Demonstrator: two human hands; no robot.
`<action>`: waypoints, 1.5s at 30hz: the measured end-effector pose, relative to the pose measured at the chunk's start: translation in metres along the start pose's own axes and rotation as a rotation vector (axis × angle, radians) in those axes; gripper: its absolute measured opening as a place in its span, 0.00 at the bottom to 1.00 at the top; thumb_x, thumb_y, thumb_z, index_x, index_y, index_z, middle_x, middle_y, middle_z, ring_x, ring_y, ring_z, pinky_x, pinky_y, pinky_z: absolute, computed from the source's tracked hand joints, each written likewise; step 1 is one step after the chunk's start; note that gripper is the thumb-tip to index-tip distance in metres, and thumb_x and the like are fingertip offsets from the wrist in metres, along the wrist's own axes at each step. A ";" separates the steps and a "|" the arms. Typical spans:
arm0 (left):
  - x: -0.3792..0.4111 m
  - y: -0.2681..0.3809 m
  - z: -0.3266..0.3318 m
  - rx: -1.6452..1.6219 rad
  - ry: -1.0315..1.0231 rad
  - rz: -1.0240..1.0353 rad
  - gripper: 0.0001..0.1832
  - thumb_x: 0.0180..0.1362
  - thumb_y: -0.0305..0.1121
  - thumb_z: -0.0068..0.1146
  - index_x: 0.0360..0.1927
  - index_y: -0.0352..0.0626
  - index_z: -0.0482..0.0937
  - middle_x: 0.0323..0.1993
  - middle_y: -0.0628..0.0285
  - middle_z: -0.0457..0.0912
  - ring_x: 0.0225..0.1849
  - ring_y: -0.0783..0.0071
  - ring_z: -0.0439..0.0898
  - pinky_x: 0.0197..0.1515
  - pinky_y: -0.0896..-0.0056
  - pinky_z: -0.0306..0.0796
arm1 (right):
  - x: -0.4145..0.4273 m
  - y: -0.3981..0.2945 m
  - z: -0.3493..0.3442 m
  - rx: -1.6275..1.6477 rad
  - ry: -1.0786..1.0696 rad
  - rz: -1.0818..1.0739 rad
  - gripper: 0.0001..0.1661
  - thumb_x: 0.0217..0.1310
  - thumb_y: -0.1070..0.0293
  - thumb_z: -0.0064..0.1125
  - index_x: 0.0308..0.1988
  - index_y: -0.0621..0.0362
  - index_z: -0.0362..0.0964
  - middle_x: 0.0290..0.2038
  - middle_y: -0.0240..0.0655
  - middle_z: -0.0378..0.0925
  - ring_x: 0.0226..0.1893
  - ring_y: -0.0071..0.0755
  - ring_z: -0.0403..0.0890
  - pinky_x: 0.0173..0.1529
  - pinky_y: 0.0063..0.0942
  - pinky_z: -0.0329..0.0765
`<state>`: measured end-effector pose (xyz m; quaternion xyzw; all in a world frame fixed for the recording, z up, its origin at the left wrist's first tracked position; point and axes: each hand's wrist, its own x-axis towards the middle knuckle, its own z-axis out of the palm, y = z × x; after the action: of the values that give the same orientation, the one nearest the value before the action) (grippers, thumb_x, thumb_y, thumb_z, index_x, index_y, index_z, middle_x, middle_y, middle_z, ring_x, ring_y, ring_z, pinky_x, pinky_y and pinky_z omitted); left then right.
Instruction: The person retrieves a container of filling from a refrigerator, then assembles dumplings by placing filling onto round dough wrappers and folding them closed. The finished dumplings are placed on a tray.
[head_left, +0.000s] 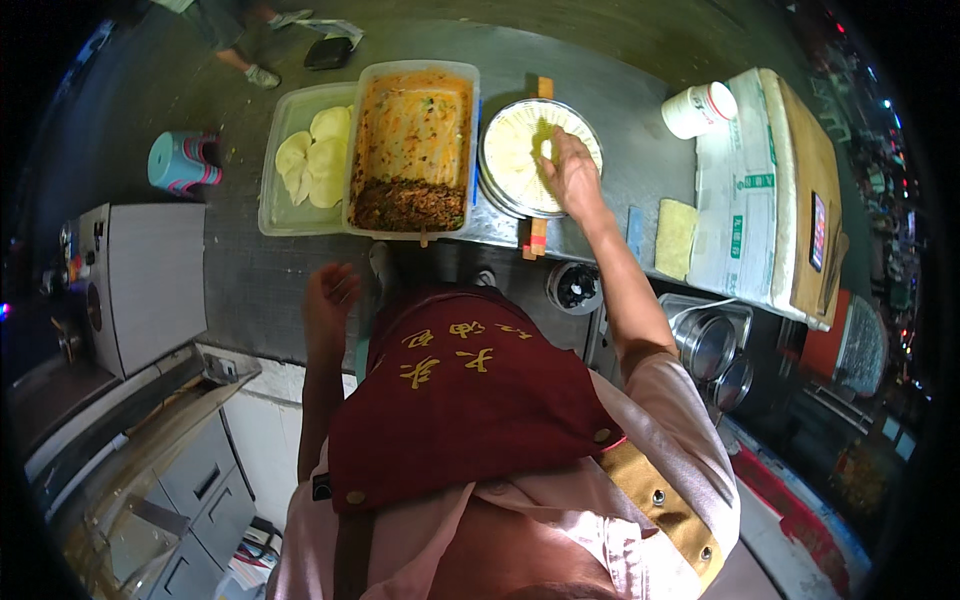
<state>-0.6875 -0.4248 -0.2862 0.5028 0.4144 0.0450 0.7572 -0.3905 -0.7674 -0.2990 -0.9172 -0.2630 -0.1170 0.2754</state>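
My right hand (574, 169) reaches over a round steamer (517, 201) with a pale woven-looking liner. Its thumb and fingertips are bent around a small whitish spot; whether it is held or part of the liner cannot be told. To the steamer's left stands a plastic tub (472, 82) with dark minced filling (409, 204) heaped at its near end and an orange, oily film elsewhere. Under that tub's left edge, a translucent tray (274, 217) holds several flattened pale dough pieces (328, 161). Nothing shows in my left hand (334, 294), raised beside the apron with fingers apart.
Wooden strips (538, 236) lie under the steamer on the metal worktable (637, 161). A paper cup (694, 111), a folded yellowish cloth (676, 238) and a large foam box (739, 195) stand at the right. Below are a round container (575, 287) and metal pots (703, 345). A person's legs (232, 56) show beyond.
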 end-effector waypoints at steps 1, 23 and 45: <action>-0.006 -0.006 -0.014 -0.011 0.047 -0.006 0.23 0.72 0.48 0.40 0.57 0.40 0.72 0.54 0.53 0.78 0.53 0.61 0.80 0.55 0.62 0.75 | 0.000 0.007 0.008 -0.038 -0.036 0.016 0.31 0.55 0.70 0.66 0.57 0.69 0.69 0.50 0.58 0.77 0.49 0.60 0.79 0.57 0.44 0.76; 0.208 0.042 -0.072 0.657 0.018 0.492 0.15 0.64 0.36 0.57 0.49 0.38 0.78 0.43 0.51 0.83 0.45 0.63 0.83 0.47 0.65 0.75 | 0.000 -0.017 0.007 -0.153 -0.137 0.053 0.30 0.57 0.71 0.66 0.59 0.67 0.70 0.59 0.54 0.72 0.56 0.56 0.78 0.60 0.38 0.75; 0.326 0.083 0.020 1.438 -0.343 0.631 0.16 0.54 0.35 0.58 0.44 0.40 0.83 0.41 0.39 0.83 0.47 0.44 0.81 0.52 0.52 0.74 | -0.063 -0.219 0.080 0.214 -0.216 0.199 0.11 0.61 0.71 0.64 0.43 0.64 0.79 0.36 0.48 0.78 0.35 0.54 0.82 0.42 0.41 0.80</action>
<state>-0.4325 -0.2402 -0.4067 0.9607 0.0581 -0.0991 0.2528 -0.5570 -0.5927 -0.2903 -0.9113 -0.2101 0.0385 0.3521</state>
